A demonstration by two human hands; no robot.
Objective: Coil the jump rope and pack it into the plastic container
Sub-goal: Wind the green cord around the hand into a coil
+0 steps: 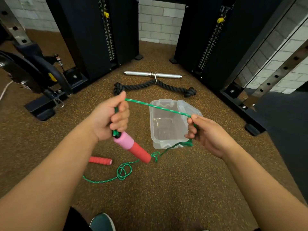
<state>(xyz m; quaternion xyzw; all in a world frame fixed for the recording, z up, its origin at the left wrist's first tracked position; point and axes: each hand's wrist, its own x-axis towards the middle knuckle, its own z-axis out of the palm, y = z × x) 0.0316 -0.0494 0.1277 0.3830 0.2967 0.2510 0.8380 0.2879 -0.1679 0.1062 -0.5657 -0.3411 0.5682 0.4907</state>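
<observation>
Landmark: the plastic container (168, 129), open and empty on the gym floor (166, 189); every place below is told from it.

Loose handle: the second handle (100, 160) lies on the floor well to the left of the container and nearer to me, in no hand.

Slack rope: left of the container and nearer to me, the green jump rope (124, 171) lies in a tangled loop on the floor, then climbs past the container's near edge toward my right hand.

Left hand: my left hand (111, 117) is a closed fist, just left of the container and raised above the floor. It grips the rope where it leaves the pink-and-red handle (133, 147), which hangs below my fist.

Stretched rope: one taut run crosses above the container from hand to hand.

Right hand: my right hand (205, 132) is above the container's right side, fingers (191, 129) narrowed and pinching the rope.

Done: as I judge it, little; I cannot tell whether a turn is in my fist.

Left: gather the slack and loose handle into coils, then lower the bundle into the container.

Beyond: a black rope attachment (155, 86) and a metal bar (152, 74) lie on the far side.
</observation>
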